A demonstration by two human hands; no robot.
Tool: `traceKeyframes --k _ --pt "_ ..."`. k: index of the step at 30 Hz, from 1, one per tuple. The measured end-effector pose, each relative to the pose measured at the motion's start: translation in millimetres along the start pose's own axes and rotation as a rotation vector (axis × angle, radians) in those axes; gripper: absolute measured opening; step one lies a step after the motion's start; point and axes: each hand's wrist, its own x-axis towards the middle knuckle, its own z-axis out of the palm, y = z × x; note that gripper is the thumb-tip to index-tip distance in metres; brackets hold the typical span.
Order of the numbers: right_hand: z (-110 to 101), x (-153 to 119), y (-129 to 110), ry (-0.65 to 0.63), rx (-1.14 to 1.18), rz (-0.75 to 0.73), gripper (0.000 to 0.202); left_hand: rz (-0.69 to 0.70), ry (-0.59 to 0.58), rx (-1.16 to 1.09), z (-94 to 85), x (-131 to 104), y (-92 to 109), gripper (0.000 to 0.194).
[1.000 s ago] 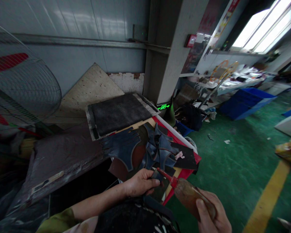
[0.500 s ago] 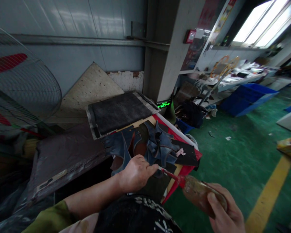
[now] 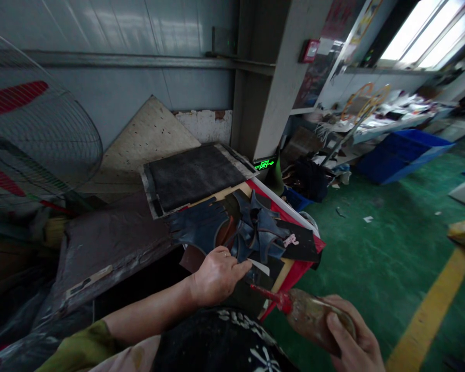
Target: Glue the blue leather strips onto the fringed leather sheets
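Left hand (image 3: 216, 275) on dark cut pieces (image 3: 256, 232), right hand (image 3: 351, 343) gripping glue bottle (image 3: 308, 315)

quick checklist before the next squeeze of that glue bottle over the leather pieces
1. Right hand wrapped around the glue bottle: ok.
2. Red nozzle aimed toward the work: ok; it hangs apart from the pieces.
3. Left hand on a dark piece: ok, fingertips on it; firmness of grip cannot tell.
4. Nozzle free of clogging: cannot tell.
5. Pile of dark blue cut pieces lying flat: not ok, they overlap loosely.
6. Red board edge supported: cannot tell.
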Motion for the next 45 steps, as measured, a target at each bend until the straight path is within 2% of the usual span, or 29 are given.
traceKeyframes --k 3,8,11,16,19,24,29,32,36,41,45 --pt "-1 2 6 0.024 -0.052 0.045 0.030 0.000 0.029 0.016 -0.9 -2 1 0.030" --pt "4 -1 10 0.089 0.172 0.240 0.033 -0.016 -0.007 0.002 -4.7 -6 4 0.031" --pt "9 -4 11 0.033 0.198 0.269 0.033 -0.013 -0.020 0.002 -3.7 -9 4 0.031" --pt "13 -11 15 -0.110 0.118 0.271 0.033 -0.017 0.021 0.027 2.1 -18 3 0.032" --pt "15 -16 13 -0.134 0.140 0.289 0.035 -0.031 0.026 0.032 2.7 -21 3 0.033" --pt "18 -17 9 -0.078 0.279 0.370 0.035 -0.035 0.018 0.021 2.6 -24 5 0.032" --pt "16 -13 16 0.017 0.133 0.312 0.035 -0.044 0.011 0.011 2.7 -27 7 0.033" --pt "16 -13 19 0.053 0.168 0.336 0.036 -0.044 -0.004 0.007 2.2 -27 8 0.033" --pt "20 -17 20 -0.003 0.197 0.372 0.038 -0.028 -0.008 0.026 4.4 -27 8 0.034" --pt "26 -24 16 -0.149 0.228 0.433 0.039 -0.042 -0.020 0.030 6.5 -27 8 0.035" --pt "28 -22 5 -0.145 0.233 0.403 0.039 -0.056 -0.029 0.014 6.3 -26 7 0.033"
